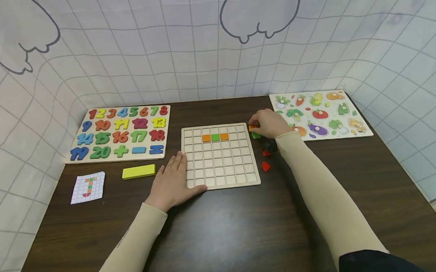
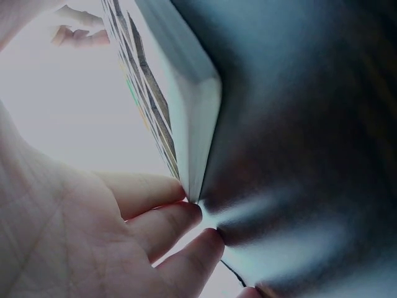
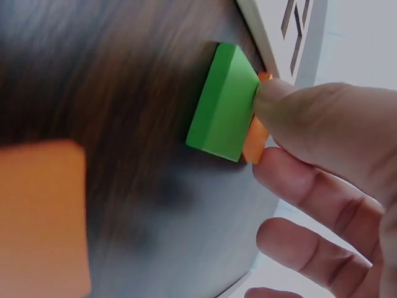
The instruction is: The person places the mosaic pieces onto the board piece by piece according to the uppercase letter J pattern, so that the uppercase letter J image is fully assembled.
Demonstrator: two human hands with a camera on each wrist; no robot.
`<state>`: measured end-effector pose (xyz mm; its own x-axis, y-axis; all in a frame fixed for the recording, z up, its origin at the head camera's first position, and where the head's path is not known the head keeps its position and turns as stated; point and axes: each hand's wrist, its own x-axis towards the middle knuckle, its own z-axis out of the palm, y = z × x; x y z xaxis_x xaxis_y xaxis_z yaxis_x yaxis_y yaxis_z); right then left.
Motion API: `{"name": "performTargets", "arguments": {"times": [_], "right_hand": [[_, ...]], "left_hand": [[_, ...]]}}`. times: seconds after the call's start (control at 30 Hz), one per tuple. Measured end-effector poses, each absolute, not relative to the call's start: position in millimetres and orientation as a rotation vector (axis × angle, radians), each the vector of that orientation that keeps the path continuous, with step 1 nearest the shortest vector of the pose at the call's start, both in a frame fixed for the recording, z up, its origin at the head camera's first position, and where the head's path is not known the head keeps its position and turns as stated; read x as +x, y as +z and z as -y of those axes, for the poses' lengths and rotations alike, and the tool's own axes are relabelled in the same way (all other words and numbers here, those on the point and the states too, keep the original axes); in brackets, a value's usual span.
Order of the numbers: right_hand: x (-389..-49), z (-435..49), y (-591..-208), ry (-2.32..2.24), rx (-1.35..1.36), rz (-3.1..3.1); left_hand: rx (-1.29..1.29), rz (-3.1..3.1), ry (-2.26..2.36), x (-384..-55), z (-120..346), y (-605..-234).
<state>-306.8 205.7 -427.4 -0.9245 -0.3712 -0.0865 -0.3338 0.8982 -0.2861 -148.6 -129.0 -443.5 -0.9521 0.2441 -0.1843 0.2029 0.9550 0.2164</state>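
Observation:
A wooden grid board (image 1: 219, 166) lies mid-table, with two orange squares (image 1: 206, 138) and a green square (image 1: 215, 137) between them in an upper row. My left hand (image 1: 173, 184) rests along its left edge and lower left corner, fingers extended; the left wrist view has the fingertips at the board's side (image 2: 200, 136). Just right of the board, my right hand (image 1: 272, 123) pinches a small orange block (image 3: 255, 139) between thumb and index finger. A green block (image 3: 226, 105) lies against it, right by the thumb tip.
Two red pieces (image 1: 265, 166) lie right of the board. At left are a pattern card (image 1: 97, 180), a yellow bar (image 1: 139, 172) and a number puzzle (image 1: 116, 158). A vegetable puzzle (image 1: 356, 117) sits back right, partly behind the right hand. A patterned cloth (image 1: 208, 75) hangs behind.

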Motion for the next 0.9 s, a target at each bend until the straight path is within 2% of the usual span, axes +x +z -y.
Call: {"name": "performTargets", "arguments": {"times": [0.9], "right_hand": [[-303.0,-199.1,-424.1,-0.354,-0.543,-2.975]], "left_hand": [[0.344,-2.898,0.288,-148.8,130.4,-443.4]]}}
